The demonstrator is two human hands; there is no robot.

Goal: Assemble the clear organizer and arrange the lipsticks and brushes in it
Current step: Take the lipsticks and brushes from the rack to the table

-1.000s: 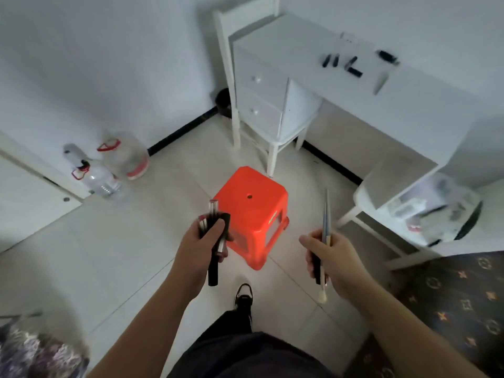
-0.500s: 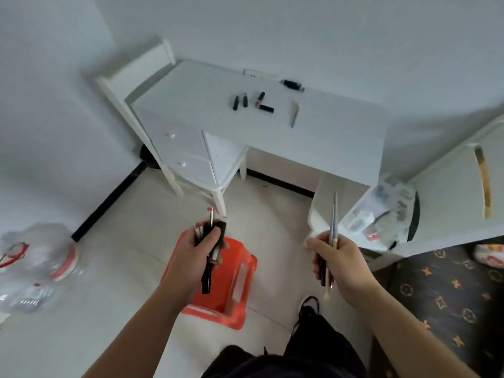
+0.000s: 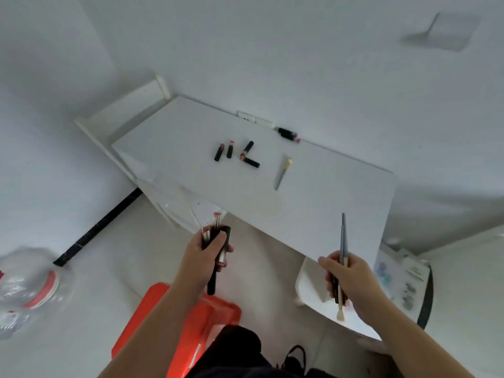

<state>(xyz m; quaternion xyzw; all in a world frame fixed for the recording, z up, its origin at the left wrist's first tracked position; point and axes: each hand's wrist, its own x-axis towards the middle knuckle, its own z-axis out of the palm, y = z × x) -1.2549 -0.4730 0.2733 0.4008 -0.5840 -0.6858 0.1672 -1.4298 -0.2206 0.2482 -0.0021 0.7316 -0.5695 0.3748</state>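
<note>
At the far left, blurred clear plastic bottles (image 3: 30, 285) with red trim are seen on the floor; no label on them can be read. An orange stool (image 3: 174, 320) stands on the floor below the left arm.

The left hand (image 3: 203, 255) is closed in a grip around a bundle of lipsticks and dark-handled items (image 3: 216, 246), held upright in front of the table (image 3: 327, 192). On the table top, four lipsticks (image 3: 236, 154) lie loose, near one another, with a single brush (image 3: 283, 171) just to their right and one more lipstick (image 3: 288, 134) lying against the wall beside a socket.

The right hand (image 3: 347, 276) is closed in a grip on several brushes (image 3: 342, 257), one grey handle pointing up.

No clear organizer can be made out anywhere, so assembly is judged not yet begun and no item has been arranged; gathering appears to be the stage in hand. At the right edge, a pile of printed packets (image 3: 409, 279) is seen, its print too blurred to be read. No brand can be read on any item.
</note>
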